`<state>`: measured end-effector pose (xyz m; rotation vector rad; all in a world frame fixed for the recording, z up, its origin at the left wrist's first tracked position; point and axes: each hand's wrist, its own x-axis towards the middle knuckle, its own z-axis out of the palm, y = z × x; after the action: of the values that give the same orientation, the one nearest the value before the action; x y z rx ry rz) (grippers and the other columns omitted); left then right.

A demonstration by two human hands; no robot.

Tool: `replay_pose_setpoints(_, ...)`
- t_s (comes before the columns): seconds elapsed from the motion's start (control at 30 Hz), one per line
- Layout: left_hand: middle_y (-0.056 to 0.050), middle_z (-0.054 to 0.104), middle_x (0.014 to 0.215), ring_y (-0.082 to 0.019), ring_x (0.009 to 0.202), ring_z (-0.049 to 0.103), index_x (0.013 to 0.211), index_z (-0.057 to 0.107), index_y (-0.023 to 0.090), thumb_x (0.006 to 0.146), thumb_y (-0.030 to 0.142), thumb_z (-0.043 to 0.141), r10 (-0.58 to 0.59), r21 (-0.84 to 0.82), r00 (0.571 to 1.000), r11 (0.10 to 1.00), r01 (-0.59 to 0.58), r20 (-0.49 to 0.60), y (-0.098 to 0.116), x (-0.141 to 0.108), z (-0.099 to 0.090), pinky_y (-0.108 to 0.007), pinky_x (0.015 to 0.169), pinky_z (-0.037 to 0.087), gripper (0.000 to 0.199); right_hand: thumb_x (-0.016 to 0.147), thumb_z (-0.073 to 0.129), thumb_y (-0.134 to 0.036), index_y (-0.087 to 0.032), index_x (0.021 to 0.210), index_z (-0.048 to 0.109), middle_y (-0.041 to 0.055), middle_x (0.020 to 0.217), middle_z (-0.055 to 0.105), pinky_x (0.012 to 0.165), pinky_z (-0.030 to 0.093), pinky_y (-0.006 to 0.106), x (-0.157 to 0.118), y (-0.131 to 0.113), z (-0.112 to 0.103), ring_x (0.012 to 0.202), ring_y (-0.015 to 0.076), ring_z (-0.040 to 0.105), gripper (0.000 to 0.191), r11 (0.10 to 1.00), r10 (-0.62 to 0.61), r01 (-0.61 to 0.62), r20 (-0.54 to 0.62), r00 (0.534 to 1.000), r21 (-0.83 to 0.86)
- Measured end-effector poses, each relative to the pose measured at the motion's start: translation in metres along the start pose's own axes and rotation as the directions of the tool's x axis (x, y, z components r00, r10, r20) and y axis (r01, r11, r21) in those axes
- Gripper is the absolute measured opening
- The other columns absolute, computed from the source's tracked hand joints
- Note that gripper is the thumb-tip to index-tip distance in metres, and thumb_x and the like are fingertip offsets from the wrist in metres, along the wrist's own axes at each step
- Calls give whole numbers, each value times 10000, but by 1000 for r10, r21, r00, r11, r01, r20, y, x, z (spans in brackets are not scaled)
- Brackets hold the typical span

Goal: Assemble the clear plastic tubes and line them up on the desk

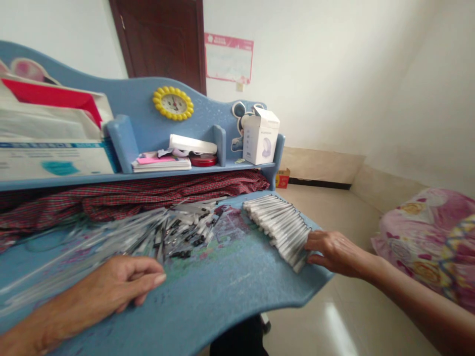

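My right hand [332,253] is at the right end of a neat row of white pens [276,225], its fingers and thumb closed around the end of the nearest pen [297,259]. The pens lie side by side, with dark tips along their far right side. Over the left of the blue desk [222,291], my left hand [128,282] hovers with its fingers curled and thumb against them, nothing visible between. Just beyond it lies a loose heap of pen parts [193,227], clear and white with black caps. Long clear thin tubes [111,240] spread to its left.
A red checked cloth [178,190] is bunched under the desk's shelf. On the shelf stand a white box [261,136], a stack of papers [161,164], a red round tin [203,160] and a mask box [55,160]. The desk's edge curves at front right.
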<state>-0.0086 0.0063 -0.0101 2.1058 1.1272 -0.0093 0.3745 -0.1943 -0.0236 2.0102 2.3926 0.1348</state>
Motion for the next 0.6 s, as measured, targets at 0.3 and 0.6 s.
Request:
replay_pose_setpoints(0.3, 57, 506, 523, -68, 439, 357, 808, 624, 190, 729, 495, 466, 5, -10, 1000, 1000, -5, 1, -3, -2, 3, -145, 418, 260, 352, 886, 373, -346, -180, 746, 550, 41, 798, 582, 670, 371, 251, 5, -3, 6, 776, 149, 530, 280, 999, -20, 20, 8, 1000, -39)
replay_pose_setpoints(0.6, 51, 538, 526, -70, 455, 393, 801, 613, 157, 736, 455, 486, 40, -49, 999, 998, -40, -9, 11, -14, 2, -157, 447, 291, 331, 849, 425, -245, -195, 753, 558, 30, 823, 595, 683, 393, 242, 1, -9, 2, 788, 145, 549, 172, 1000, 22, -21, 44, 999, -17)
